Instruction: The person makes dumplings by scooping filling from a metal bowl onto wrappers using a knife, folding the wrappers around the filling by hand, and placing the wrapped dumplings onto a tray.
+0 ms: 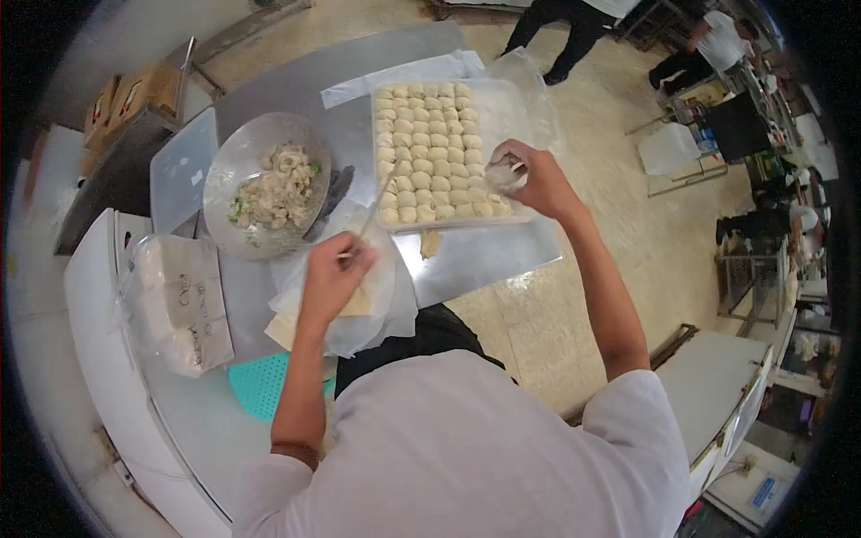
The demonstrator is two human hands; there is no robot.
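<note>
The left hand (338, 269) is held forward, fingers curled — the right arm (610, 300) is bent at the elbow, the right hand (529, 177) being held farther forward.

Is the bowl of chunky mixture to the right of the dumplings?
No, the bowl of chunky mixture sits to the left of the rows of dumplings.

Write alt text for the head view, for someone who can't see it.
A person's right hand pinches a blurred pale thing beside rows of dumplings in a tray. The left hand holds a thin stick; a bowl of mixture stands farther left.
</note>
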